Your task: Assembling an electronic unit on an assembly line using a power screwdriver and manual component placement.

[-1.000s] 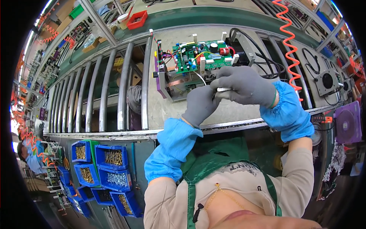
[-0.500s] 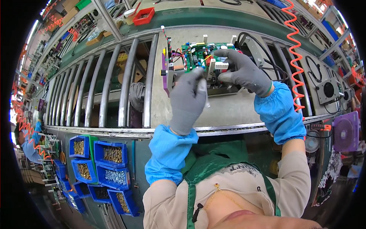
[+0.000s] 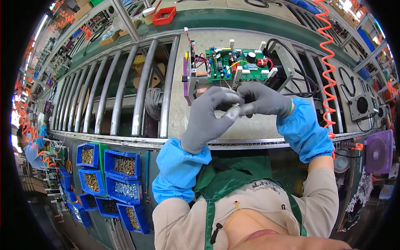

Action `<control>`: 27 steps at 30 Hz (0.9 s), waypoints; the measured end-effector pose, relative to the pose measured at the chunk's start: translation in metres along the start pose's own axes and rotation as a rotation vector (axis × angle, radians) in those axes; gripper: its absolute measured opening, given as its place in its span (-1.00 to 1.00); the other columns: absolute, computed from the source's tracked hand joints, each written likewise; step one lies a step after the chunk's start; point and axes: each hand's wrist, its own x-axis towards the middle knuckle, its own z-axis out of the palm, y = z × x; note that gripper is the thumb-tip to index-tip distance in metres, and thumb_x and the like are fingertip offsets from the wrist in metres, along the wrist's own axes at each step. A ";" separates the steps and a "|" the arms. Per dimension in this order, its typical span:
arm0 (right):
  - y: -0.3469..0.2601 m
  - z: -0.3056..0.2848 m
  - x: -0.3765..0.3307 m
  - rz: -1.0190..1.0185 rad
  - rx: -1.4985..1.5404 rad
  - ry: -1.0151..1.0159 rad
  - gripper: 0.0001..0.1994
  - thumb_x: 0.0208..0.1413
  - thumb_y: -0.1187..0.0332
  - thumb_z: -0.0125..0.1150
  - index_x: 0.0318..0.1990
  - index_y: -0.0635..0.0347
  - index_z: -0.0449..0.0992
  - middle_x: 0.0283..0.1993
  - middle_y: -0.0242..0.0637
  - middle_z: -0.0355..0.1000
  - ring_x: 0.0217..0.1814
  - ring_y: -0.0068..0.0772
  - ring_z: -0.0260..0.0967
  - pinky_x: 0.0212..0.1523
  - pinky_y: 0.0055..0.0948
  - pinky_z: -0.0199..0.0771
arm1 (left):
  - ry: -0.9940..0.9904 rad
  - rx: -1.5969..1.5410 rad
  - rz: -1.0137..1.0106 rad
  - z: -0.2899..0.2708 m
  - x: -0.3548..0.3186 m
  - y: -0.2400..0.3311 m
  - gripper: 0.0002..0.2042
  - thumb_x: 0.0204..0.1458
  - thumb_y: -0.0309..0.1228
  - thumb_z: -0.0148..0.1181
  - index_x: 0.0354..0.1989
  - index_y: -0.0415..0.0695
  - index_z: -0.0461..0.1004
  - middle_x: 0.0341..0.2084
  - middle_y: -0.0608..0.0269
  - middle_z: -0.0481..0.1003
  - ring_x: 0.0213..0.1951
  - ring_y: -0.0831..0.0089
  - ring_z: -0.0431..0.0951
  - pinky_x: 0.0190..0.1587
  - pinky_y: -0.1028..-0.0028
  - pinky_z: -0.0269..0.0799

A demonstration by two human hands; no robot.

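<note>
Both my hands wear grey gloves and meet in front of a green circuit board [image 3: 227,71]. My left hand [image 3: 212,114] is closed, thumb and forefinger pinched at a small pale thing that is mostly hidden. The fingers of my right hand [image 3: 264,100] are also closed and touch the left fingertips; what they hold cannot be made out. The board carries red and black parts, a yellow wire and whitish posts [image 3: 237,76] along its edges. At its left stands an upright purple-edged panel [image 3: 187,81] with wires running to the board.
Metal conveyor rollers [image 3: 141,87] lie to the left. Black cables [image 3: 306,83] loop beside a metal housing at the right, near a hanging orange coiled hose [image 3: 327,66]. Blue bins [image 3: 121,164] of screws stand at the lower left. A red tray [image 3: 164,16] sits at the back.
My right hand has come down off the board and met my left hand in front of it. More of the board now shows. The view has shifted slightly.
</note>
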 end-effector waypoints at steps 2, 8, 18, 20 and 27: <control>-0.005 0.010 0.000 0.019 -0.238 0.199 -0.79 0.00 0.37 0.31 -0.31 0.23 0.41 -0.47 -0.37 0.39 -0.44 -0.65 0.35 -0.44 -0.58 0.37 | 0.042 0.054 0.033 0.002 -0.002 -0.010 -0.81 -0.03 -0.50 0.26 -0.25 -0.31 0.49 -0.31 0.16 0.49 -0.28 0.45 0.52 -0.24 0.52 0.46; -0.012 0.016 -0.008 0.028 -0.019 0.487 -0.82 -0.03 0.44 0.30 -0.32 0.25 0.42 -0.47 -0.37 0.40 -0.52 -0.67 0.31 -0.54 -0.62 0.33 | 0.137 -0.722 -0.626 0.012 0.000 -0.034 -0.69 0.10 -0.42 0.18 -0.02 -0.27 0.37 -0.35 0.22 0.49 -0.42 0.57 0.50 -0.39 0.64 0.44; -0.005 -0.013 -0.027 0.055 -0.012 0.550 -0.87 0.06 0.35 0.23 -0.30 0.21 0.51 -0.49 -0.48 0.38 -0.52 -0.74 0.24 -0.54 -0.68 0.24 | 0.133 -0.272 -0.269 0.026 0.021 -0.033 -0.70 0.25 -0.25 -0.06 -0.03 -0.20 0.42 -0.40 0.27 0.52 -0.44 0.59 0.51 -0.46 0.59 0.40; -0.011 -0.015 -0.026 0.090 0.028 0.601 -0.86 0.06 0.36 0.22 -0.27 0.20 0.53 -0.47 -0.49 0.39 -0.52 -0.74 0.24 -0.53 -0.68 0.24 | 0.225 -0.058 -0.117 0.008 0.050 -0.025 -0.77 0.19 -0.33 0.01 -0.10 -0.16 0.49 -0.42 0.22 0.54 -0.37 0.48 0.55 -0.36 0.49 0.45; -0.020 -0.013 -0.012 -0.076 0.056 0.426 -0.80 0.01 0.46 0.18 -0.17 0.26 0.54 -0.32 -0.43 0.48 -0.37 -0.73 0.35 -0.41 -0.70 0.34 | -0.240 1.072 -0.061 -0.002 0.111 -0.030 -0.73 -0.03 -0.34 0.14 -0.13 -0.06 0.53 -0.36 0.12 0.56 -0.21 0.17 0.52 -0.13 0.24 0.43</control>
